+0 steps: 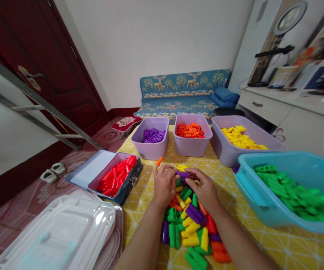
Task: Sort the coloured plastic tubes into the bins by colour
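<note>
A purple plastic tube piece [183, 175] is pinched between my two hands, above a mixed pile on the table. My left hand [165, 184] has its fingers closed on the left end of it. My right hand [203, 187] grips its right end with thumb and fingers. An orange tube piece [159, 161] shows just beyond my left fingers; whether it touches them I cannot tell. Beneath my hands spreads the pile, with green pieces [174, 235], yellow pieces [191, 228], purple pieces [194, 213] and orange pieces [220, 252].
Along the back stand lilac bins of purple [150, 152], orange [192, 147] and yellow pieces [226, 150]. A turquoise bin [274, 215] with green pieces is at right, an open tin [128, 187] of red pieces at left. Stacked clear lids [66, 221] lie front left.
</note>
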